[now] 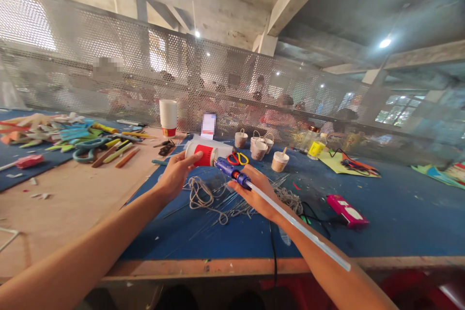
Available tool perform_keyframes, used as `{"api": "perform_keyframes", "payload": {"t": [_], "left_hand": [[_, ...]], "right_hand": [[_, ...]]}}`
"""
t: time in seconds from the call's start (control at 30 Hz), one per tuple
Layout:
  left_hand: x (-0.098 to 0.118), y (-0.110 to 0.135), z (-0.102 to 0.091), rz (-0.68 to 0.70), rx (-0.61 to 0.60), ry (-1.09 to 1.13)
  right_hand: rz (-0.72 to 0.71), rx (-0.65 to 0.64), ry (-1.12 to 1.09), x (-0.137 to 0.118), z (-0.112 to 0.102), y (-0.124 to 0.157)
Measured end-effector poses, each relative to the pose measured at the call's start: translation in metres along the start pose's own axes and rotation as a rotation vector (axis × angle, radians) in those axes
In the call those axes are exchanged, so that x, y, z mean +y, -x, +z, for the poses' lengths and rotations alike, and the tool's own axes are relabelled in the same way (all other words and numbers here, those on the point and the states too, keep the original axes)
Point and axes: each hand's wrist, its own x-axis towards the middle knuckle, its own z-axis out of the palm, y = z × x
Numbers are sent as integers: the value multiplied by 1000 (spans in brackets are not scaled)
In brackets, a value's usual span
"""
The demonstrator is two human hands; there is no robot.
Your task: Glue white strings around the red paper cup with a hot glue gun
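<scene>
Head view: the left hand (177, 170) grips a red-and-white paper cup (206, 156) on its side, above the blue mat (358, 244); the right hand (257, 189) is wrapped around a blue glue gun (227, 168), its nozzle at the cup's right end, though contact is unclear; a long glue stick (298, 223) juts from its rear; grey cord (200, 194) lies beneath; scissors (238, 158) rest just beyond the gun.

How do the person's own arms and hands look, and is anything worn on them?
The left hand and right hand wear no gloves. The left forearm and right forearm are bare, with no sleeve in view. No watch or bracelet shows.
</scene>
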Motion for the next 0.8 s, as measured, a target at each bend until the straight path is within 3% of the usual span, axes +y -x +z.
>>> {"api": "perform_keyframes", "payload": {"t": [0.8], "left_hand": [[0, 0, -1, -8, 16, -34]], "right_hand": [[12, -33, 62, 2, 1, 2]]}}
